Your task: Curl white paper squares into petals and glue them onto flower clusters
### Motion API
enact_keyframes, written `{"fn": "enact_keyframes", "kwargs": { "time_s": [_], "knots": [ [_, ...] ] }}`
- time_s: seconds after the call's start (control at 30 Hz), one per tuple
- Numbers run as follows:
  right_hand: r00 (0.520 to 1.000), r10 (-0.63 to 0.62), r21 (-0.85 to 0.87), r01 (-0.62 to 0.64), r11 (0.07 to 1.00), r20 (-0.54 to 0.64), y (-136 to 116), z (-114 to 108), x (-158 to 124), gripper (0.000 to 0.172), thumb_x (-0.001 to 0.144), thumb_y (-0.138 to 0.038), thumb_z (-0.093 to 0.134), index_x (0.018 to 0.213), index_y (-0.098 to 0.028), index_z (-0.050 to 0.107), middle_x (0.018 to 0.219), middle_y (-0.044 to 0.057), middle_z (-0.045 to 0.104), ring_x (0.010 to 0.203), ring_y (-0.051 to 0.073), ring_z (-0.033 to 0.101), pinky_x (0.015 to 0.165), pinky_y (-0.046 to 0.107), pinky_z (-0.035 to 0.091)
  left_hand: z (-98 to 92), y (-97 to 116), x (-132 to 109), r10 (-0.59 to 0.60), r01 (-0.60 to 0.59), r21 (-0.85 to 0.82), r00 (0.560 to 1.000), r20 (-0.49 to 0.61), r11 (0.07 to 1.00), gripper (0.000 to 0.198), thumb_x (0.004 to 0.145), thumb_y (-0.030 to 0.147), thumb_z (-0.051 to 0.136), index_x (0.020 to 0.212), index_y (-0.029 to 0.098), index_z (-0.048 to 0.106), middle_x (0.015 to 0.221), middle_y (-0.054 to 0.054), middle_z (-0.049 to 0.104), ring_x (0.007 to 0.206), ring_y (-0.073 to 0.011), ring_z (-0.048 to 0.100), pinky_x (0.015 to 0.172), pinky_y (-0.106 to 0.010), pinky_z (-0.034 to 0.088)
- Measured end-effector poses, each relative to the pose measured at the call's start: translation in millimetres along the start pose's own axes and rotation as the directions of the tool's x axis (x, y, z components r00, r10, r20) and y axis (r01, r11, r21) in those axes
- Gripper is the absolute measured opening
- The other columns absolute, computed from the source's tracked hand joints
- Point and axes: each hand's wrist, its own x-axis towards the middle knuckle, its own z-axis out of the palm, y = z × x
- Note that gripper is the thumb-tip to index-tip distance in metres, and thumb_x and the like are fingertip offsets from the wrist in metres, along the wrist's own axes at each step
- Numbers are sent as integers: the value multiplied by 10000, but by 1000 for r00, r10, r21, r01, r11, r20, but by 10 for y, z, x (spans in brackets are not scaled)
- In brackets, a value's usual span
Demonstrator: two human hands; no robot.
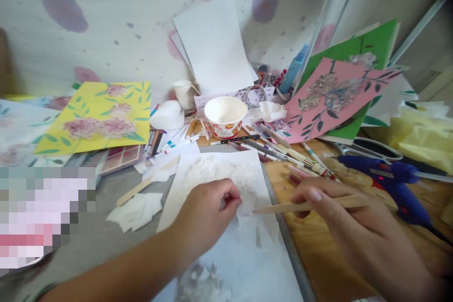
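My left hand (207, 214) rests on a white sheet (226, 174) with pale crumpled paper flowers on it, its fingers pinched closed on something too small to make out. My right hand (350, 226) grips a thin wooden stick (279, 207) like a pencil. The stick's tip points left, at the sheet's right edge, close to my left fingertips.
A white paper bowl (225, 115) stands behind the sheet among several pens (272, 148). A blue glue gun (392, 181) and scissors (371, 147) lie at right. A yellow flower card (99, 118) and a pink flower card (336, 96) lean at the back. White paper scraps (136, 210) lie left.
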Motion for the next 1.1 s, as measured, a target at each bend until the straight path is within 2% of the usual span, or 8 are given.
{"fn": "enact_keyframes", "kwargs": {
  "time_s": [0.1,0.27,0.43,0.6,0.73,0.9,1.0,1.1],
  "knots": [
    [999,-50,-39,49,998,-21,-38,35,28,342,966,-332,437,678,-243,600,631,2,606,602,178,582,533,275,431,-10,24,3,22,-22,44,1000,-1,999,104,791,215,548,705,207,606,621,33,586,578,-135,528,552,-229,353],
    [990,-83,-66,91,994,115,-41,185,82,319,965,-275,431,674,-208,543,602,-14,529,570,147,496,548,275,370,-13,35,23,52,-52,79,999,4,996,100,791,203,547,709,200,604,644,24,601,608,-144,551,572,-235,358],
    [980,-53,-108,74,991,192,2,267,111,330,975,-282,394,700,-196,555,646,7,558,621,157,515,589,287,365,-22,-15,18,12,-11,-44,1000,24,999,100,825,235,514,750,210,576,653,26,617,599,-147,558,556,-238,369],
    [976,-74,-206,117,972,205,-48,314,204,328,956,-248,395,652,-197,507,588,-9,533,562,143,508,545,268,327,-41,-51,-5,2,9,-202,998,56,979,98,827,173,466,805,217,551,766,11,683,665,-157,597,584,-243,399],
    [980,-34,-226,79,971,194,-65,353,261,337,942,-256,408,623,-198,497,555,-12,539,538,141,511,529,266,319,-55,-47,-12,15,-5,-159,998,63,987,166,805,124,441,824,220,575,797,14,684,669,-149,593,595,-242,399],
    [974,165,8,-168,986,152,65,356,258,341,938,-339,418,681,-188,582,565,12,601,547,159,571,529,265,414,-105,-24,-48,150,-151,123,988,24,981,222,763,86,439,802,217,614,704,12,616,654,-151,561,617,-253,381],
    [936,346,296,-349,889,65,175,329,217,353,904,-459,486,702,-186,582,562,14,604,520,171,587,502,271,459,-136,-13,-79,245,-267,249,963,116,931,257,755,66,443,816,216,642,755,-14,633,745,-181,569,670,-279,392],
    [913,405,462,-339,819,-49,225,282,153,332,890,-479,532,731,-195,597,576,-1,600,515,160,586,498,257,463,-160,-10,-93,273,-315,296,946,176,902,279,759,51,437,833,212,653,771,-26,654,785,-198,564,682,-294,394]
  ]
}}
